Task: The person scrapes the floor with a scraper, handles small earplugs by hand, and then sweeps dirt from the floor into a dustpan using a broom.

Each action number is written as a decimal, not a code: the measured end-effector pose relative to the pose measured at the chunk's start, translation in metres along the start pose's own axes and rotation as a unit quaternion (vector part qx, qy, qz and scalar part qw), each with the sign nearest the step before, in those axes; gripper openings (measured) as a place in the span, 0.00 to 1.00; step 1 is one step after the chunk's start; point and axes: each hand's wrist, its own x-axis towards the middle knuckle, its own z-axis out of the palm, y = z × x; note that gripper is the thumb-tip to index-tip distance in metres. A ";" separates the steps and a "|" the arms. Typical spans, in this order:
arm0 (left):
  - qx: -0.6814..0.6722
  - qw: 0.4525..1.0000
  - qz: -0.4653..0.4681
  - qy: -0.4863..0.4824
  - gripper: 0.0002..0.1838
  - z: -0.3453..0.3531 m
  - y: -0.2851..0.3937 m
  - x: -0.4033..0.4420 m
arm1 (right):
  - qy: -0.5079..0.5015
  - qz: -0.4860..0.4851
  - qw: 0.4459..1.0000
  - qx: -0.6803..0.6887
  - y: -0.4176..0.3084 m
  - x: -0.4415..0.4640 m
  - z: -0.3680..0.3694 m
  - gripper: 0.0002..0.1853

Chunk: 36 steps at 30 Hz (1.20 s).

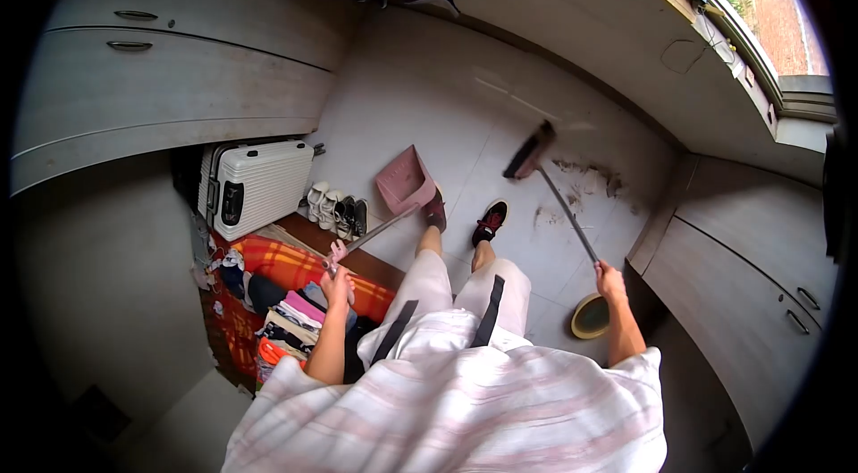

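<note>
My left hand (337,283) is closed round the upper end of the long handle of a pink dustpan (405,180). The pan rests on the tiled floor beside my foot in a dark red shoe (434,209). At the right, my right hand (610,282) grips the grey handle of a broom (565,206). Its dark-bristled head (529,151) is over the floor ahead of my other foot, slightly blurred. Dark dirt and debris (585,187) lie scattered on the tiles to the right of the broom head, apart from the dustpan.
A white suitcase (262,184) and several shoes (337,209) stand at the left. Folded clothes (299,317) lie on an orange cloth (277,257). A yellowish basin (591,316) sits near my right hand. Grey cabinets (179,80) flank both sides; a window ledge (733,53) runs along the upper right.
</note>
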 end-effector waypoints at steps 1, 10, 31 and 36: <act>0.005 1.000 -0.010 -0.017 0.07 0.000 -0.001 0.009 | -0.008 -0.062 0.998 0.013 0.004 -0.009 -0.010 0.14; 0.012 0.999 -0.030 -0.037 0.07 -0.021 0.005 0.086 | -0.029 -0.219 0.972 0.076 -0.179 -0.048 0.015 0.16; -0.004 0.995 -0.038 -0.092 0.04 -0.073 0.057 0.145 | 0.051 -0.153 0.987 -0.011 -0.284 0.051 0.127 0.22; -0.023 0.996 -0.018 -0.088 0.05 -0.051 0.073 0.173 | -0.029 0.012 0.999 0.039 -0.259 -0.047 0.028 0.17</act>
